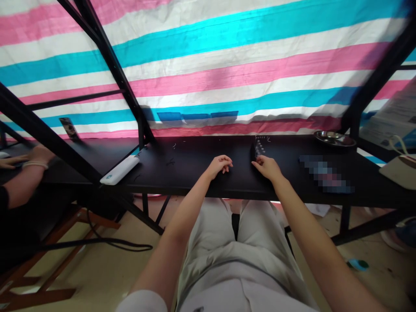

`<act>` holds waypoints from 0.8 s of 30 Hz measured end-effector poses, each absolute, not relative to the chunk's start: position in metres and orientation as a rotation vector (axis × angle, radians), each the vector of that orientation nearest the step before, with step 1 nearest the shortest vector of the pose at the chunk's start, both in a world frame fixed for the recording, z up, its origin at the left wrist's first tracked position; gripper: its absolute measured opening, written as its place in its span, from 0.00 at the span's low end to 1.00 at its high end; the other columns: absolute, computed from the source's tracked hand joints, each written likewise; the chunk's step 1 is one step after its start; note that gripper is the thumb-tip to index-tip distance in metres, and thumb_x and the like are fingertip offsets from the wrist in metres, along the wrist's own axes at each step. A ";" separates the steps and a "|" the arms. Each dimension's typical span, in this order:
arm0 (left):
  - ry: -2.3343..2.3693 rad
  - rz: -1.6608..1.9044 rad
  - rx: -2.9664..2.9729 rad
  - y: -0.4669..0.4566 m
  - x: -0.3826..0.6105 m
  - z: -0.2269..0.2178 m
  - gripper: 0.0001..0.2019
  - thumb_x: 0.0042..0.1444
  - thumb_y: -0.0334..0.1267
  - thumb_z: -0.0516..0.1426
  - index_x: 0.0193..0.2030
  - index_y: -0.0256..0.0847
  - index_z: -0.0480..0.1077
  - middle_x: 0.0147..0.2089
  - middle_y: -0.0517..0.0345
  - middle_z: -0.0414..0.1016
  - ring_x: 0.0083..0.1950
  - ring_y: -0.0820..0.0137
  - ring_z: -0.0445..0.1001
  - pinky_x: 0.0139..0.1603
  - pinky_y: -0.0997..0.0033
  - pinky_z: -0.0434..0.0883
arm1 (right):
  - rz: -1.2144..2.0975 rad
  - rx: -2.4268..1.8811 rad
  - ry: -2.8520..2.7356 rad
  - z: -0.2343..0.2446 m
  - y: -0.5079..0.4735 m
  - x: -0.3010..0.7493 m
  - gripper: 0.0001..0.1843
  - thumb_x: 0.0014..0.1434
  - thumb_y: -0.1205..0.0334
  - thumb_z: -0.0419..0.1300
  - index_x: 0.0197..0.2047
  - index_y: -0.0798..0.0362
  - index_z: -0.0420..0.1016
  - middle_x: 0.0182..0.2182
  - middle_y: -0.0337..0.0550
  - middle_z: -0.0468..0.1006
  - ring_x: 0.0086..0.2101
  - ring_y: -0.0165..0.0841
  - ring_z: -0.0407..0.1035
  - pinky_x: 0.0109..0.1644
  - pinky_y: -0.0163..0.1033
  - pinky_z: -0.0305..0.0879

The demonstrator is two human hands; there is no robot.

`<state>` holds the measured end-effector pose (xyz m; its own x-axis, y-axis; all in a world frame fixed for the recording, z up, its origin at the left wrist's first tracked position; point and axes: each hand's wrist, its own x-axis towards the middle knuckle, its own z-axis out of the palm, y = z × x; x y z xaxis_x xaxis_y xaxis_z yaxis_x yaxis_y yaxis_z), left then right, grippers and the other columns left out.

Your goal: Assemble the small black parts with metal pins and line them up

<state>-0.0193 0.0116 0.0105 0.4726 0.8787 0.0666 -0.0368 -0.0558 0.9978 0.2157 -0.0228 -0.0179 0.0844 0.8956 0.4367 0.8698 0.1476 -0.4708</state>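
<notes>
- The right hand [267, 167] rests on the long black table [195, 173], its fingers bent and pointing toward the far edge. The fingertips are at the base of a small dark upright block with tiny pale pieces above it [256, 151]. I cannot tell whether they grip it or only touch it.
- The block stands just beyond this hand and a little to its left, nearer to it than to the other hand.
- The left hand [220, 165] lies on the table near the block's left side, apart from it. Its fingers are loosely curled; whether they pinch anything is too small to tell.
- A white oblong power bank [120, 170] lies well to the left, and a shallow round metal dish [334, 138] sits far right.
- Another person's hand [35, 156] rests at the left edge.
</notes>
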 end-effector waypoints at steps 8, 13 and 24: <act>0.799 0.887 1.441 0.013 -0.019 0.009 0.03 0.47 0.28 0.56 0.30 0.33 0.65 0.25 0.59 0.72 0.18 0.81 0.66 0.14 0.82 0.58 | 0.063 -1.726 -1.736 -0.020 -0.020 0.215 0.11 0.53 0.52 0.57 0.30 0.50 0.71 0.28 0.42 0.77 0.30 0.34 0.69 0.32 0.36 0.60; 0.813 0.884 1.444 0.013 -0.019 0.009 0.03 0.47 0.28 0.56 0.30 0.33 0.65 0.25 0.59 0.72 0.18 0.81 0.66 0.15 0.83 0.58 | 0.146 -1.694 -1.685 -0.021 -0.022 0.221 0.10 0.52 0.52 0.59 0.30 0.51 0.71 0.27 0.41 0.76 0.29 0.33 0.70 0.33 0.36 0.61; 0.819 0.881 1.462 0.014 -0.018 0.007 0.02 0.47 0.27 0.55 0.29 0.32 0.65 0.25 0.59 0.72 0.17 0.81 0.65 0.14 0.83 0.57 | 0.052 -1.999 -1.542 -0.015 -0.030 0.224 0.15 0.51 0.47 0.60 0.32 0.50 0.75 0.29 0.44 0.78 0.32 0.38 0.71 0.32 0.38 0.59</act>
